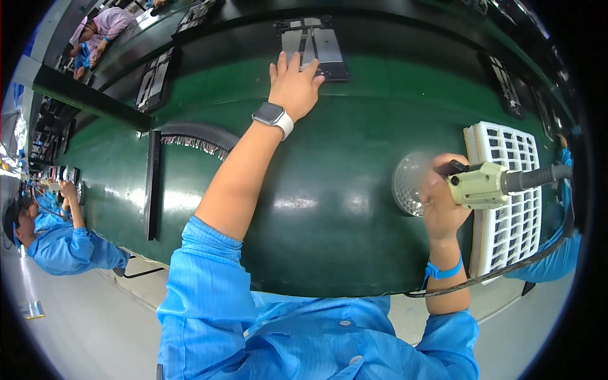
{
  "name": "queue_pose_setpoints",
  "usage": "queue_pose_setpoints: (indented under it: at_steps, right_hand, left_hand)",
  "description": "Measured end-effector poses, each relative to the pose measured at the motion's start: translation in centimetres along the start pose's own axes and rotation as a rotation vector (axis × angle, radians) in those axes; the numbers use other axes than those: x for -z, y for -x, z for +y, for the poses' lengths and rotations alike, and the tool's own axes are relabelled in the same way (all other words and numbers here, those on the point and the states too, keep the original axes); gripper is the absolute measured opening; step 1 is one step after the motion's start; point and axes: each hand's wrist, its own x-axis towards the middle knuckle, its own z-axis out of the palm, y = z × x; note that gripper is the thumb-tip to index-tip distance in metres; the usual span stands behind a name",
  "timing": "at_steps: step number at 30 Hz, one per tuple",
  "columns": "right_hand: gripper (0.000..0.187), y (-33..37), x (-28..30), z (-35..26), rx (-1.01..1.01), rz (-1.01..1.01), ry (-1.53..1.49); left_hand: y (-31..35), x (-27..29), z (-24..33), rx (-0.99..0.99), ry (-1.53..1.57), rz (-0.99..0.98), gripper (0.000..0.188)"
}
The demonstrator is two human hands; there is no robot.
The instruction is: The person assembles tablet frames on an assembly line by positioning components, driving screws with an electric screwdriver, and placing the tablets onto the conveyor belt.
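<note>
My left hand (pixel 295 88) reaches out to the far middle of the bench with its fingers spread. Its fingertips rest at the near edge of a flat grey-and-black device assembly (pixel 328 44); whether they press on it I cannot tell. My right hand (pixel 442 199) is wrapped round a pale green electric screwdriver (pixel 484 185) with a black ribbed cable sleeve. Beside those fingers, a clear round dish (pixel 405 183) of small pieces, probably screws, sits on the bench. The screwdriver's tip is hidden or blurred near the dish.
A white gridded tray (pixel 506 145) stands right of the screwdriver, whose cable (pixel 506 271) crosses my right forearm. Black strips (pixel 152 183) lie on the green bench (pixel 335 164) at left. More device assemblies (pixel 155 79) (pixel 503 85) line the far side. Co-workers (pixel 69 244) sit nearby.
</note>
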Motion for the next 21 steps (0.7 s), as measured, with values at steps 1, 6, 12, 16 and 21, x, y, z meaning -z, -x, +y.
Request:
queue_pose_setpoints:
  at_steps: [1, 6, 12, 16, 21]
  right_hand:
    - [0.021, 0.0, -0.1, 0.1, -0.019, 0.0, 0.002]
    - [0.021, 0.3, 0.8, -0.4, -0.021, 0.016, 0.007]
    - [0.023, 0.1, 1.0, -0.5, 0.0, 0.014, 0.006]
    - [0.022, 0.1, 0.6, -0.5, -0.016, 0.015, 0.168]
    - [0.022, 0.0, 0.9, -0.3, -0.038, 0.017, 0.002]
  left_hand:
    - [0.1, 0.1, -0.1, 0.017, -0.044, -0.002, 0.05]
    - [4.1, 5.9, 0.6, -0.195, 0.19, 0.126, 0.049]
    - [9.8, 12.3, -11.7, -0.022, -0.092, 0.039, 0.052]
    - [12.6, 11.1, -14.4, 0.059, -0.034, -0.144, 0.053]
    - [14.0, 10.5, -10.5, 0.174, -0.098, -0.045, 0.054]
